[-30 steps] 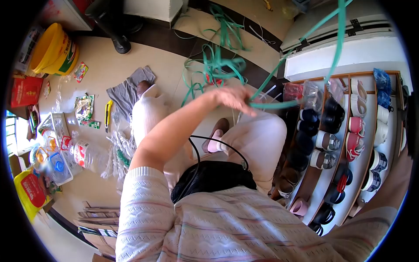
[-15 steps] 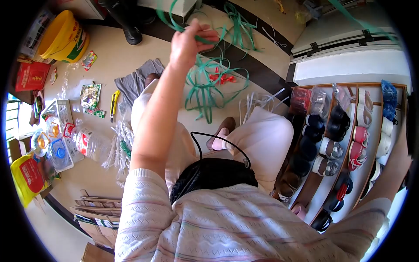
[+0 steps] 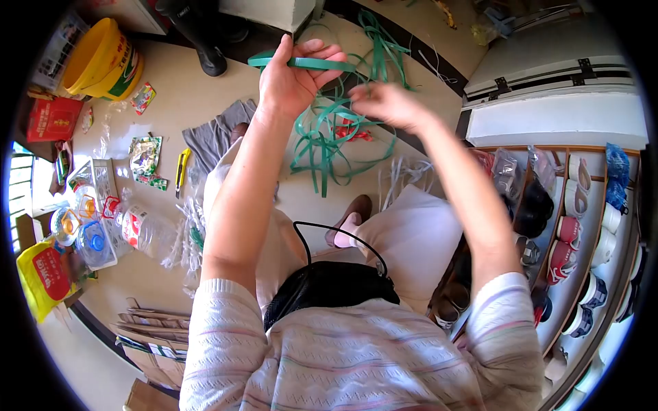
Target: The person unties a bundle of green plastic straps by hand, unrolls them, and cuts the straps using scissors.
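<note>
My left hand (image 3: 291,82) is raised with its palm up and its fingers partly curled. A flat green plastic strap (image 3: 319,64) passes behind the thumb and across the palm and fingers of this hand. From there the strap stretches right to my right hand (image 3: 391,106), which is blurred by motion, its fingertips bunched together at the strap. Below both hands, a loose tangle of the same green strap (image 3: 322,147) lies on the floor, with some red strips (image 3: 353,130) among it. More green strap (image 3: 380,48) is heaped farther off.
Shoe shelves (image 3: 555,274) stand on the right. Left are a yellow bucket (image 3: 96,65), a yellow box cutter (image 3: 181,171), a grey cloth (image 3: 216,130), plastic bottles (image 3: 137,222) and folded cardboard (image 3: 154,335). Black boots (image 3: 199,41) stand ahead. White strips (image 3: 404,178) lie near my foot.
My right hand has swung in from the far right edge to beside my left hand. My left hand has turned palm up, and the strap that stretched across the upper right no longer shows there.
</note>
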A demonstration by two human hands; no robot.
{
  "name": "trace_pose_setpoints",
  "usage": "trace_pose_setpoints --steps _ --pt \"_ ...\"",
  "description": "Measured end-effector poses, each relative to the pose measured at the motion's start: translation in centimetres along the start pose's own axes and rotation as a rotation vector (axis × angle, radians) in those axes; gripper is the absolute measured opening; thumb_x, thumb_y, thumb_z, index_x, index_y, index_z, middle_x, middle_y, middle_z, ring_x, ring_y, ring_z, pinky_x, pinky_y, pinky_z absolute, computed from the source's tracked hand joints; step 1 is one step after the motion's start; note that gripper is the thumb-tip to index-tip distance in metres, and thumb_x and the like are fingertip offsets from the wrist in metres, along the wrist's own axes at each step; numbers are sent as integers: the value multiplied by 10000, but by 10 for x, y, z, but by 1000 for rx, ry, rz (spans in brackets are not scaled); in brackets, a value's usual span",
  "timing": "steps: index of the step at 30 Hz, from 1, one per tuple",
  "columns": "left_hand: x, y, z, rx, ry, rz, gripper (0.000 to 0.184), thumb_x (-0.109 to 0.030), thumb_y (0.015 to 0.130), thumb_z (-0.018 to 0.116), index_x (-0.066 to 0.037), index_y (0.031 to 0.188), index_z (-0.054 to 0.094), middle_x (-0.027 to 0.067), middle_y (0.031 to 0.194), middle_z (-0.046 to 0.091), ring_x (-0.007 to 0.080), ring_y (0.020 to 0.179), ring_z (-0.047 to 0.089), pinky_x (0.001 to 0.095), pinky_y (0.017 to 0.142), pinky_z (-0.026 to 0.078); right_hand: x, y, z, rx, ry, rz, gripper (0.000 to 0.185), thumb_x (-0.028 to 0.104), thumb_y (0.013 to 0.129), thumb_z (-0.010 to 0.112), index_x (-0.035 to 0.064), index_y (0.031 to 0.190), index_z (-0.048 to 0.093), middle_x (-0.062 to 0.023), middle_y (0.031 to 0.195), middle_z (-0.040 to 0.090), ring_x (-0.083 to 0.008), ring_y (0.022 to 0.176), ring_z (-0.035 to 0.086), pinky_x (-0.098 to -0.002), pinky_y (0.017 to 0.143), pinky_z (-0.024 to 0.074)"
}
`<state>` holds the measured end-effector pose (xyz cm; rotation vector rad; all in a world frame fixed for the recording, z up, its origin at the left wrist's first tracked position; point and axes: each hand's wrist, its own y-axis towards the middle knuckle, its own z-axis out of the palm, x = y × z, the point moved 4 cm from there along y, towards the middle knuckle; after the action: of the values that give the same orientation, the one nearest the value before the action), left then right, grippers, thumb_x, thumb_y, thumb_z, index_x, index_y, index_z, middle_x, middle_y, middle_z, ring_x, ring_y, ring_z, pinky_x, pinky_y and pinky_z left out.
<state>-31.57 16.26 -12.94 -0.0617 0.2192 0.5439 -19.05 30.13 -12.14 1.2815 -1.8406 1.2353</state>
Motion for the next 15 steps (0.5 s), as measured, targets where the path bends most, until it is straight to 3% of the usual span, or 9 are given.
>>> trace_pose_setpoints --steps 3,4,5,6,7,10,13,15 --pt "-12 -1 -1 159 -123 33 512 -389 957 290 65 1026 515 286 1144 519 400 1071 523 488 917 441 -26 7 47 201 228 128 242 261 820 640 22 859 651 -27 844 650 -99 810 574 -246 747 446" --pt "-23 -3 -3 222 -166 49 511 -389 957 282 62 1033 510 288 1173 502 405 1085 513 498 932 424 -21 1 44 240 191 53 232 264 819 641 34 843 662 -12 805 650 -82 781 568 -229 725 440" --pt "-34 -4 -6 259 -174 94 516 -386 961 256 63 1048 494 291 1204 478 414 1117 485 514 949 402 -25 -10 31 225 179 231 217 270 817 645 54 827 666 -11 808 651 -64 738 567 -208 668 430" --pt "-45 -7 -10 243 -168 150 520 -384 963 243 67 1056 486 293 1220 463 420 1132 470 521 955 393 -35 -15 7 208 105 267 214 274 813 649 61 835 657 -13 789 650 -53 711 568 -189 610 411" --pt "-55 -9 -12 229 -162 206 525 -382 964 230 71 1063 477 294 1236 448 426 1146 455 528 960 385 -30 -24 -20 156 129 205 207 266 816 643 60 836 638 -18 763 647 -49 688 573 -183 575 395" --pt "-67 -14 -9 235 -179 256 539 -378 967 198 83 1078 453 302 1257 421 443 1173 418 546 971 364 24 -52 -115 -75 -4 47 180 217 795 661 48 844 625 -17 732 631 -82 691 588 -205 649 430" --pt "-74 -14 -15 198 -214 315 549 -377 968 182 92 1072 447 303 1264 412 449 1193 391 554 971 360 106 -91 -180 -251 -248 -140 152 217 819 636 70 793 607 45 645 540 -45 600 505 -189 601 391" --pt "-83 -17 -17 115 -217 378 622 -423 959 136 93 1049 473 305 1181 479 456 1140 441 538 953 392 130 -109 -200 -205 -353 -103 166 211 832 622 79 746 569 65 610 458 -29 550 423 -188 549 345"
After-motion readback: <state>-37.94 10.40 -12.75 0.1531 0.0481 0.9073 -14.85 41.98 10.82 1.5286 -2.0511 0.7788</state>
